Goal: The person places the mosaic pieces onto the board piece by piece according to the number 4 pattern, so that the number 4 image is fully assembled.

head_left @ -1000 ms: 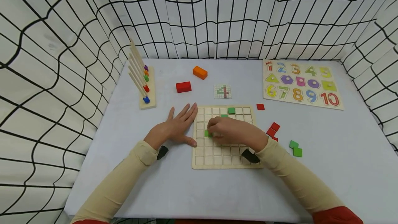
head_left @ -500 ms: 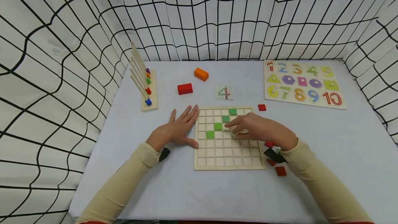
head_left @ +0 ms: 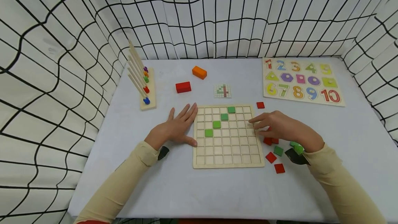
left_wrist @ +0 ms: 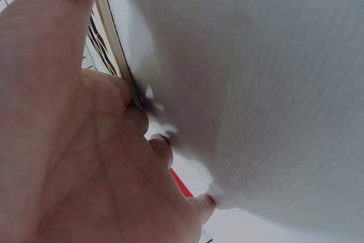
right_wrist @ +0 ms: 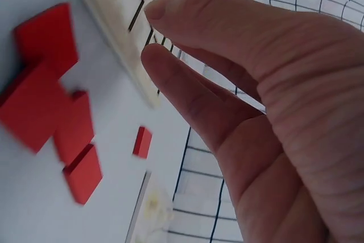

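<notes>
A wooden grid board (head_left: 228, 166) lies in the middle of the table. Four-sided green tiles (head_left: 216, 124) sit in its cells in a diagonal line. My left hand (head_left: 172, 129) lies flat, fingers spread, with fingertips and thumb at the board's left edge. Over the right edge hovers my right hand (head_left: 280, 127), thumb and forefinger apart in the right wrist view, nothing between them. Beneath and beside it are loose red tiles (head_left: 271, 157) and green tiles (head_left: 278, 151), some partly hidden by the hand and wrist. In the right wrist view, several red tiles (right_wrist: 35, 106) lie beside the board.
A small pattern card (head_left: 222, 91) lies behind the board, near a red block (head_left: 183, 87) and an orange block (head_left: 199, 72). A peg stand (head_left: 151, 92) is at the left, a number puzzle (head_left: 303, 82) at the back right. Black netting hangs around the table.
My right hand has let go of a green tile in the grid and moved right, off the green diagonal to the board's right edge. My left hand stays in place.
</notes>
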A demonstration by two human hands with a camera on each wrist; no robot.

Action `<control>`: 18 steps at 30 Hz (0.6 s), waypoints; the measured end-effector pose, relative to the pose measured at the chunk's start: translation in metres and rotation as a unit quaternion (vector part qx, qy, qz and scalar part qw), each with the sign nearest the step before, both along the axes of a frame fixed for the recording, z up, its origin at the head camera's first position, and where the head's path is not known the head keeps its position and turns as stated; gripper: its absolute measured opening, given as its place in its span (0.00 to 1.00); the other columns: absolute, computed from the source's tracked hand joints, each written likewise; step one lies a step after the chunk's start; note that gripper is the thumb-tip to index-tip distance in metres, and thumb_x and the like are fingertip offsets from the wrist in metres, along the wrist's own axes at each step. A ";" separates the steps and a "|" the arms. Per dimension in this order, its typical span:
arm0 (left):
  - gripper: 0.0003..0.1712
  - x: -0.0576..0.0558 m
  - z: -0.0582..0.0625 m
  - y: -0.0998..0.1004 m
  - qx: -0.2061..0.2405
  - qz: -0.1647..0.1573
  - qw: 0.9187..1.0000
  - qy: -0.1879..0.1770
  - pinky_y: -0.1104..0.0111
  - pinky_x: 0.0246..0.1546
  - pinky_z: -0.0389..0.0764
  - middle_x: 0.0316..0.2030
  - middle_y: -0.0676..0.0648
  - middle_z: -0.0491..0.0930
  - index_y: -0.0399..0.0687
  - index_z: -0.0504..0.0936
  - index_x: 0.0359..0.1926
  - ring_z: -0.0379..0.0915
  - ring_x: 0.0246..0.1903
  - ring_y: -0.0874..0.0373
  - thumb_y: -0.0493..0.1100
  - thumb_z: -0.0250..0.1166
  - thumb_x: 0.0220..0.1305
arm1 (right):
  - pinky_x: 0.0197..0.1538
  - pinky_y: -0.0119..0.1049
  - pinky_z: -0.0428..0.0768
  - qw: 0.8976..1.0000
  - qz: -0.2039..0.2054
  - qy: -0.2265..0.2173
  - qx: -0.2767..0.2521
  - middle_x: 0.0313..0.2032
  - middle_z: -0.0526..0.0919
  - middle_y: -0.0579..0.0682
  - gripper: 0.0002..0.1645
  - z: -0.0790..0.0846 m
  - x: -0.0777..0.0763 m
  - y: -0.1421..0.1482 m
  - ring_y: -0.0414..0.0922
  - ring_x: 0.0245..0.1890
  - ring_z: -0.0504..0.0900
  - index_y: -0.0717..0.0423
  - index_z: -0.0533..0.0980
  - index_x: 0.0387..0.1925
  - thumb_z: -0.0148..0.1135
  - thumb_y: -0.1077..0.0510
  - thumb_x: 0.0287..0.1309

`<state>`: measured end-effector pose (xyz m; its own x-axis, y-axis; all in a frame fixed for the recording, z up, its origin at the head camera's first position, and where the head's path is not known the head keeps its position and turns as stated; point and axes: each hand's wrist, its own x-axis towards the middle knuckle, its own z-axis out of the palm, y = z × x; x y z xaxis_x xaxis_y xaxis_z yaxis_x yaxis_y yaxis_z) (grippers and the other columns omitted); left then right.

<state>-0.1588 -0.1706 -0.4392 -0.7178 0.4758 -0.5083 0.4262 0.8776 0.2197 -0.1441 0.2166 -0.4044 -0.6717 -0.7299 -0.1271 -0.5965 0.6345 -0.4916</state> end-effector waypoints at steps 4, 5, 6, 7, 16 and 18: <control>0.80 -0.001 0.001 0.001 -0.001 0.000 1.000 -0.004 0.29 0.81 0.26 0.88 0.47 0.22 0.48 0.28 0.87 0.16 0.87 0.44 0.76 0.72 0.58 | 0.50 0.43 0.91 1.000 -0.015 0.008 -0.003 0.57 0.90 0.58 0.17 -0.001 0.007 0.017 0.57 0.54 0.90 0.59 0.90 0.51 0.78 0.65 0.59; 0.80 -0.001 0.002 0.001 0.000 0.001 1.000 -0.004 0.29 0.81 0.26 0.88 0.47 0.22 0.48 0.28 0.87 0.16 0.87 0.44 0.76 0.72 0.58 | 0.50 0.44 0.91 1.000 -0.014 0.015 -0.005 0.56 0.91 0.58 0.17 -0.001 0.008 0.021 0.57 0.54 0.90 0.58 0.90 0.50 0.79 0.65 0.59; 0.80 -0.001 0.003 0.001 0.001 0.002 1.000 -0.004 0.29 0.80 0.26 0.88 0.47 0.22 0.48 0.28 0.87 0.17 0.87 0.44 0.75 0.73 0.58 | 0.50 0.45 0.91 1.000 -0.014 0.024 -0.008 0.54 0.91 0.57 0.16 -0.002 0.010 0.025 0.57 0.54 0.90 0.58 0.91 0.49 0.79 0.65 0.58; 0.80 -0.001 0.003 0.001 0.003 0.003 1.000 -0.004 0.29 0.80 0.26 0.88 0.47 0.22 0.47 0.28 0.87 0.17 0.87 0.43 0.75 0.73 0.58 | 0.51 0.46 0.91 0.999 -0.017 0.029 -0.010 0.53 0.92 0.56 0.16 -0.002 0.012 0.029 0.56 0.53 0.90 0.57 0.91 0.48 0.80 0.64 0.57; 0.80 0.000 0.003 0.001 0.010 0.003 1.000 -0.004 0.29 0.80 0.26 0.88 0.46 0.23 0.46 0.29 0.87 0.18 0.87 0.43 0.75 0.73 0.58 | 0.51 0.49 0.91 0.996 -0.062 0.058 0.018 0.49 0.91 0.52 0.15 -0.009 0.033 0.067 0.55 0.51 0.89 0.55 0.92 0.44 0.83 0.63 0.52; 0.80 0.000 0.003 0.001 0.009 0.003 1.000 -0.005 0.29 0.80 0.26 0.88 0.46 0.23 0.46 0.29 0.87 0.17 0.87 0.43 0.75 0.73 0.58 | 0.50 0.48 0.91 0.995 -0.074 0.059 0.024 0.48 0.91 0.51 0.16 -0.013 0.038 0.074 0.54 0.49 0.89 0.54 0.91 0.43 0.84 0.62 0.51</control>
